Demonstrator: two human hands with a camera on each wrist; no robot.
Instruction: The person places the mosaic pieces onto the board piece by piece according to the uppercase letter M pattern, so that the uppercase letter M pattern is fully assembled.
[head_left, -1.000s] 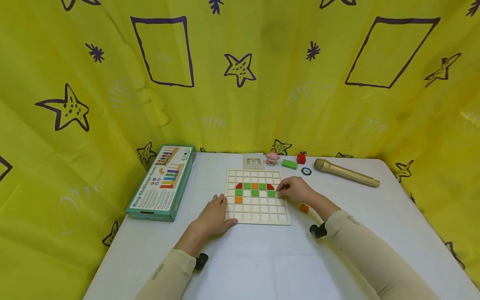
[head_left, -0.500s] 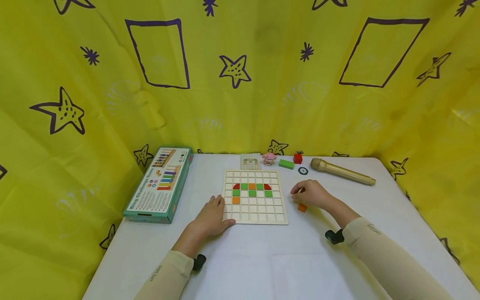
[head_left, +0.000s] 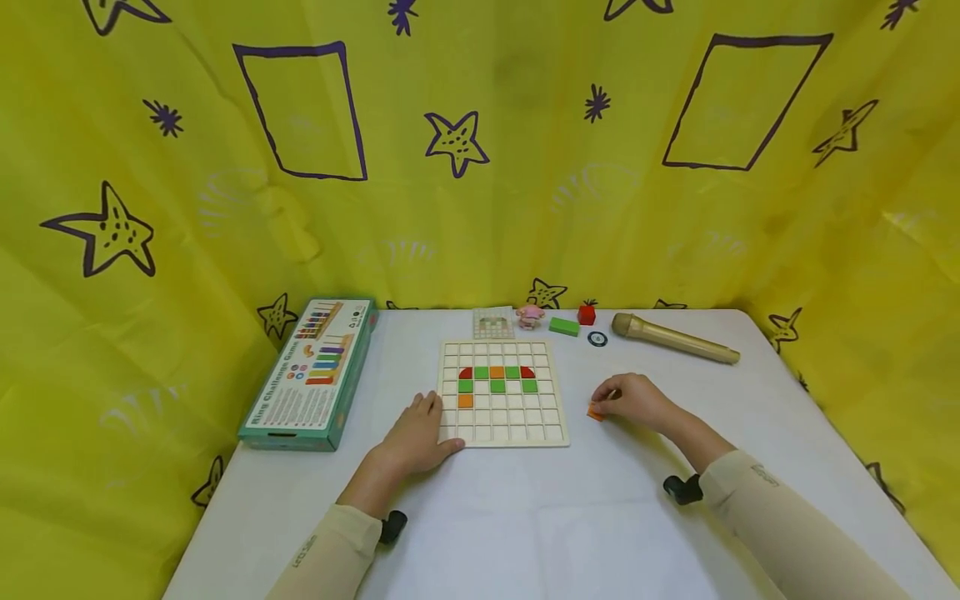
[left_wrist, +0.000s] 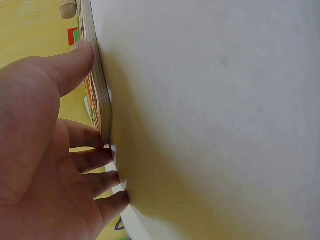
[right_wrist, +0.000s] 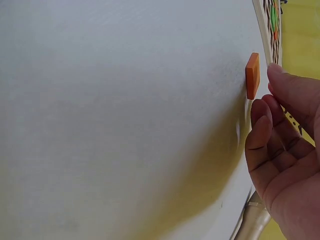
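Observation:
A pale wooden grid board (head_left: 513, 423) lies on the white table. Several green tiles (head_left: 498, 386), two red rounded tiles (head_left: 528, 372) and two orange tiles (head_left: 466, 401) sit in its squares. My left hand (head_left: 415, 437) rests against the board's near left corner, fingers along the left side and thumb on the front edge. To the board's right, my right hand (head_left: 637, 400) is at a loose orange tile (right_wrist: 253, 76) on the table. In the right wrist view, thumb and fingertips are loosely bent just beside this tile, not round it.
A printed pattern card (head_left: 492, 323), a pink figurine (head_left: 530, 316), a green block (head_left: 564, 327), a red block (head_left: 587, 315) and a dark round disc (head_left: 597, 339) lie beyond the board. A gold microphone (head_left: 675, 337) is at right, a game box (head_left: 309, 375) at left.
My right hand has left the board's right side and moved right and down to the loose orange tile. The left hand stays at the board's corner. The head view has shifted slightly.

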